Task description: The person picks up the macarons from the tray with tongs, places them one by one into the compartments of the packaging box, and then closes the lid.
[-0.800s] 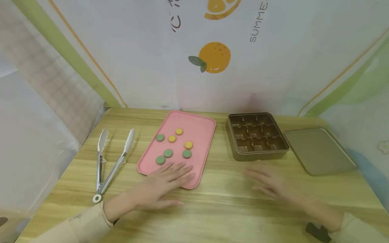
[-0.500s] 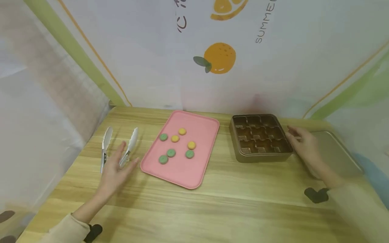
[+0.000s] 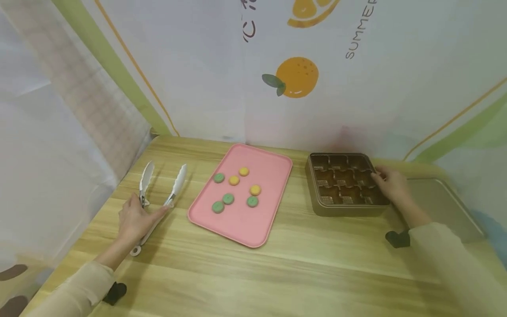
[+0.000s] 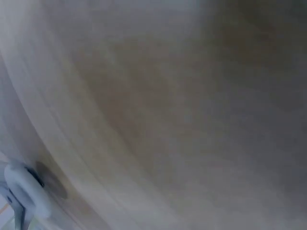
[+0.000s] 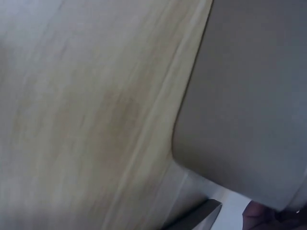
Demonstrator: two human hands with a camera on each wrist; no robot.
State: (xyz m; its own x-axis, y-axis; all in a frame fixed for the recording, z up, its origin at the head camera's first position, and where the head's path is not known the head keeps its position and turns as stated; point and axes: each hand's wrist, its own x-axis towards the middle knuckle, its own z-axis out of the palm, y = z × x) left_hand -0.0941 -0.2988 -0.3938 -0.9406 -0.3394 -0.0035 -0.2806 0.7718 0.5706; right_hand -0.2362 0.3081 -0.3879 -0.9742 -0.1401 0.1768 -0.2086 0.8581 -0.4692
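My left hand (image 3: 134, 220) spans the splayed metal tongs (image 3: 179, 180) with pale scalloped tips, on the left of the table. Its thumb lies against the right arm, its fingers against the left. In the left wrist view, the ring end of the tongs (image 4: 29, 191) shows at the lower left. At right, my right hand (image 3: 392, 182) grips the right side of a bronze square tin (image 3: 348, 211), thumb at the rim. Inside sits a brown divided insert (image 3: 343, 177) with several compartments. The fingers' undersides are hidden.
Between the hands lies a pink tray (image 3: 241, 229) bearing several small round pieces, green (image 3: 218, 207) and yellow (image 3: 255, 190). A flat bronze lid (image 3: 439, 202) rests right of the tin, partly behind the right forearm. A printed cloth (image 3: 222, 88) hangs along the table's back edge.
My left hand has left the pink tray's near edge and come down on the tongs. My right hand has moved from before the tin to its right side and taken hold. The head view has shifted.
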